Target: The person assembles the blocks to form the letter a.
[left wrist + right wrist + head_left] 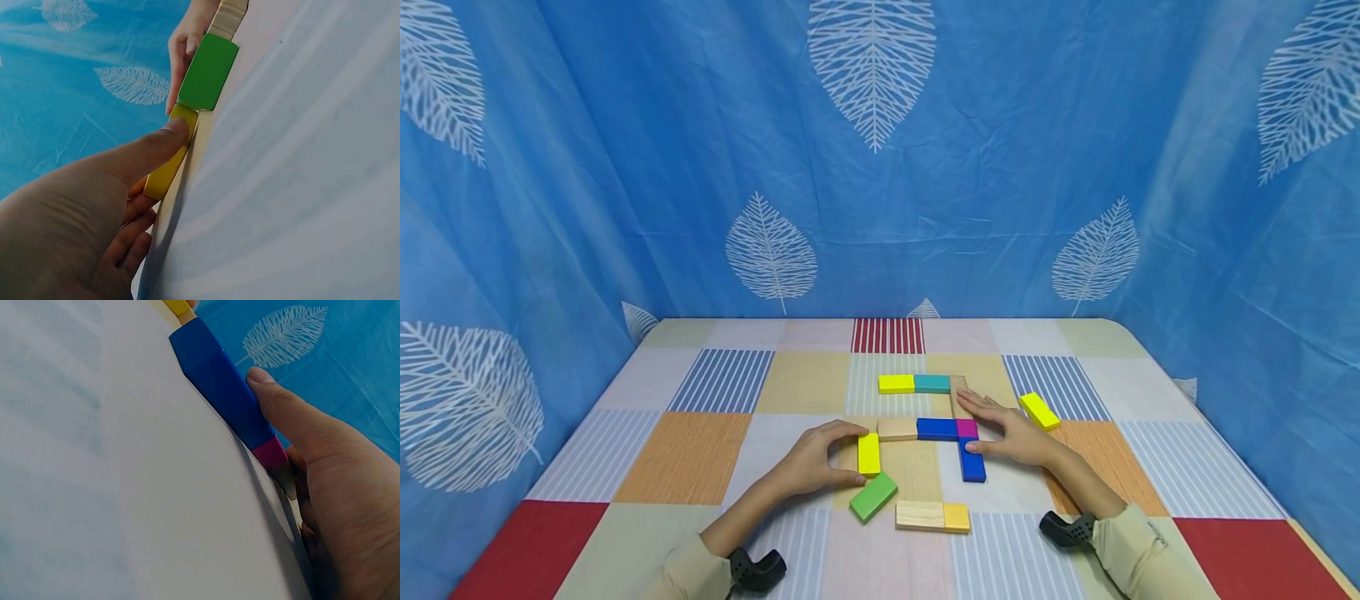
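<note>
Cropped sleeves (pixel 1142 550), hands (pixel 808 460) partly hiding blocks (pixel 868 457)

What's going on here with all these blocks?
Someone is handling coloured blocks on a patchwork cloth. Their left hand pinches a yellow block; a green block lies slanted beside it. Their right hand reaches over a wooden block, thumb by a blue block. Another yellow block lies apart, farther right.
</note>
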Tool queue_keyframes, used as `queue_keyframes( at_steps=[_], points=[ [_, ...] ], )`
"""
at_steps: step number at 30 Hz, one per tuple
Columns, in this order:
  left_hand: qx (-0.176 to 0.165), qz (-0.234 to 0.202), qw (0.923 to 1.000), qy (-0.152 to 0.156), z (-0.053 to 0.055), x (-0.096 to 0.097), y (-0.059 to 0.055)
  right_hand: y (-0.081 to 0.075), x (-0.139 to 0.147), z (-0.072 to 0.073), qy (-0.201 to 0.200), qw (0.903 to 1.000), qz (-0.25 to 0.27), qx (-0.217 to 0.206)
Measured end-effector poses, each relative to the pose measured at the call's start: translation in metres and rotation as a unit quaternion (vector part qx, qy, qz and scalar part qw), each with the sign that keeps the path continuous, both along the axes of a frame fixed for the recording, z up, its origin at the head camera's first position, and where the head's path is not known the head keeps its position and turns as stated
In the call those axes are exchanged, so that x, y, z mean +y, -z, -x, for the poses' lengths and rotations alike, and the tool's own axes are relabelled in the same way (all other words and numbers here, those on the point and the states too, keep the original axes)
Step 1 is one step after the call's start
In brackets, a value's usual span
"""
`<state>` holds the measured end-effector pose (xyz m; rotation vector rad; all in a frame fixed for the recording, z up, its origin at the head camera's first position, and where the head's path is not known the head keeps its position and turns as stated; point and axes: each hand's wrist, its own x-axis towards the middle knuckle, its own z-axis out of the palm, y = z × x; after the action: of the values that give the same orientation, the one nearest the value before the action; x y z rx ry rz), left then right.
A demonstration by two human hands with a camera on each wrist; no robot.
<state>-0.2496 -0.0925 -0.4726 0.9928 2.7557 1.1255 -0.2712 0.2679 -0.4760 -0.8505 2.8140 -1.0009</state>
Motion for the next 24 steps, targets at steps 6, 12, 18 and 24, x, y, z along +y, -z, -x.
queue_keyframes(
  at_steps=[6,12,18,24],
  points=[
    [0.010,0.007,0.9999,-0.001,-0.0007,0.0006,-0.0004,0.0002,0.0003,0.0000,-0.002,1.0000,0.001,0.001],
    [-0.002,0.005,1.0000,0.002,-0.0003,0.0006,-0.0016,0.0008,0.0008,0.0006,-0.002,1.0000,0.002,0.002],
    [-0.005,0.009,0.9999,-0.001,-0.0009,-0.0001,-0.0029,0.0017,0.0009,0.0017,0.000,1.0000,0.000,0.002],
    [-0.003,0.006,1.0000,0.004,-0.0014,0.0000,-0.0039,0.0026,0.0019,0.0021,-0.003,1.0000,0.003,0.001]
  ],
)
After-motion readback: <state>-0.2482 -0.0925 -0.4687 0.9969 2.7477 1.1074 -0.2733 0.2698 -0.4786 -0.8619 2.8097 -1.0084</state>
